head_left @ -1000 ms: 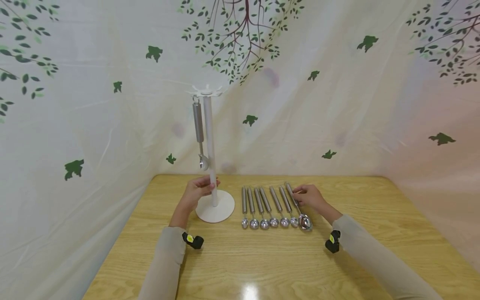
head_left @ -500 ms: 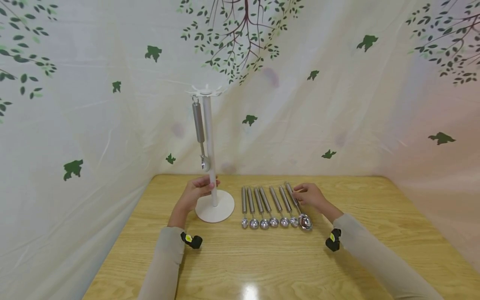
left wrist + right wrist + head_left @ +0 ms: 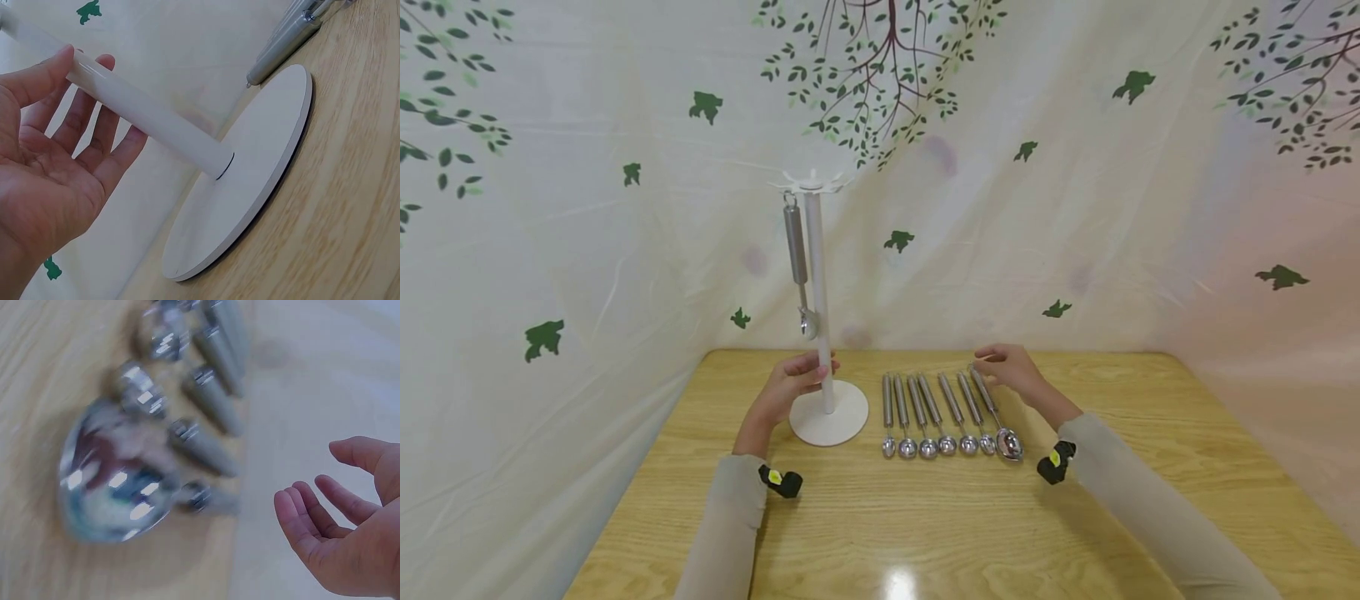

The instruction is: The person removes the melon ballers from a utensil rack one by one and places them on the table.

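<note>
My left hand holds the white pole of a hanging stand low down, thumb on one side and fingers around the other. In the left wrist view the pole rises from a round white base. A small metal scoop hangs by its ring from a hook at the top. My right hand is at the handle end of the large metal spoon, rightmost in a row on the table. The right wrist view shows its fingers loosely bent and apart, with nothing between them.
Left of the large spoon lie several smaller metal scoops and spoons, handles toward the back. All rest on a wooden table. A pale curtain with leaf prints hangs behind the table's back edge.
My right hand has moved back from the middle of the large spoon's handle to its far end. The left hand stays on the pole. The hanging scoop sways slightly.
</note>
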